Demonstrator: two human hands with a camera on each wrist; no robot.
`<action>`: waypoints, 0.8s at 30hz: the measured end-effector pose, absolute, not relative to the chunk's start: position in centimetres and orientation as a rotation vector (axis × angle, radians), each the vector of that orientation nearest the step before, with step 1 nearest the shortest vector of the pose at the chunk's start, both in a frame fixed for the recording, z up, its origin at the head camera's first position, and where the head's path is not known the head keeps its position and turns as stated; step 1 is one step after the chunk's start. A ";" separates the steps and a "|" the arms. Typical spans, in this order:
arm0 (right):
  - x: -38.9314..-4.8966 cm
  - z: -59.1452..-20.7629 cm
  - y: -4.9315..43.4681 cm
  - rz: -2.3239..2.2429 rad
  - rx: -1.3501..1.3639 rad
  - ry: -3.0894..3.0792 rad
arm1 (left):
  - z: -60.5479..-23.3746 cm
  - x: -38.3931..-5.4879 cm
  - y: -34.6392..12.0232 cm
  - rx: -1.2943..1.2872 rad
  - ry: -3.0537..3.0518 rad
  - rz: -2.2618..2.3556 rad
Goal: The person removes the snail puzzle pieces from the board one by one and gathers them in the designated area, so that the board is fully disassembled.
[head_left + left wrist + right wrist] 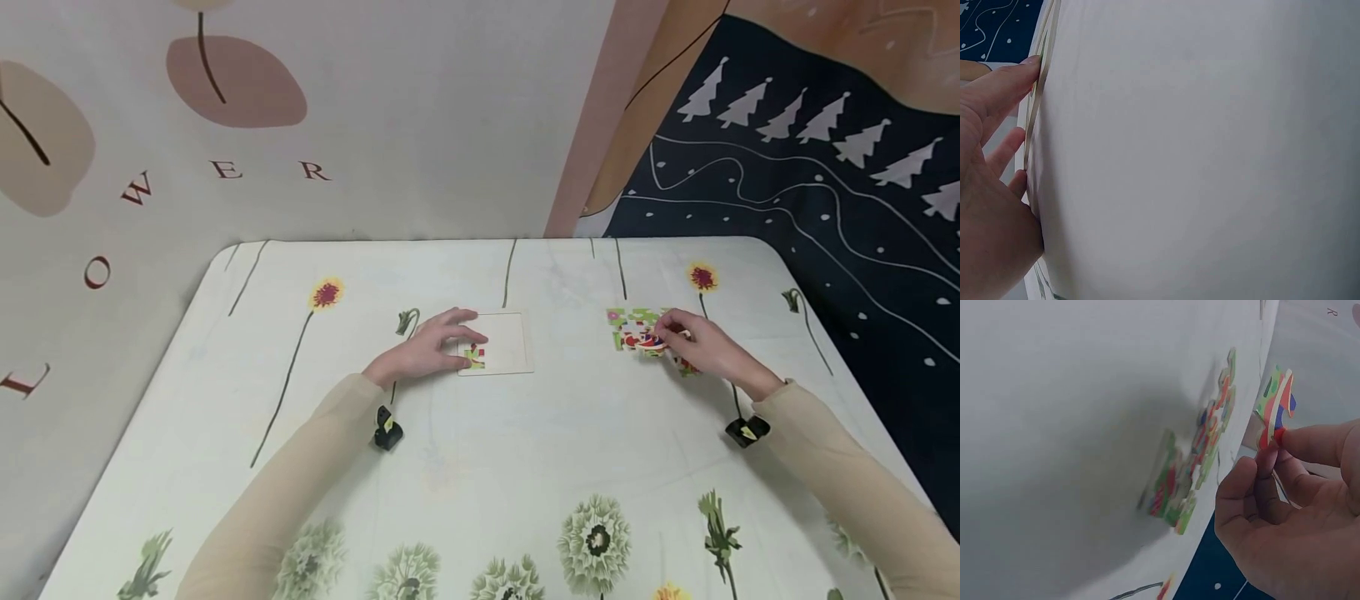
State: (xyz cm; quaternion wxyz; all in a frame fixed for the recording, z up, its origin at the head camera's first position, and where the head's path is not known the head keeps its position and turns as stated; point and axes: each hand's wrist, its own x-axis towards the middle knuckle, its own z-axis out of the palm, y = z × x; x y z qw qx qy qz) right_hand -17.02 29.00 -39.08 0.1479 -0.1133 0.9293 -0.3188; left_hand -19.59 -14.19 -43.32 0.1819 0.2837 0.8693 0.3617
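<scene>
My left hand (431, 346) rests at the left side of a flat, pale puzzle board (507, 344), its fingers spread over the board's edge and thumb near the lower left corner. A small patch of green and red puzzle pieces (477, 359) lies in that corner, partly behind the fingers. With thumb and fingertips, my right hand (701, 343) pinches a jigsaw puzzle piece (1277, 406) coloured red, blue, green and cream. The piece is held up over a group of loose puzzle pieces (634, 318) on the table, some of them hidden beneath the hand.
The white table (555, 442) has a printed flower cover. A pale wall hanging (420, 125) rises behind it, and a dark cloth with white trees (787, 179) hangs at the right. Small black wrist cameras (387, 429) sit at both sleeves.
</scene>
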 end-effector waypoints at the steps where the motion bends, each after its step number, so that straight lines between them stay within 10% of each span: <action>1: -16.9 -39.2 29.1 -0.915 -0.329 2.672 | -43.3 -19.6 -14.2 0.802 2.456 1.020; 24: -15.9 -40.9 29.9 -0.836 -0.348 2.702 | -43.7 -19.8 -14.2 0.825 2.465 1.007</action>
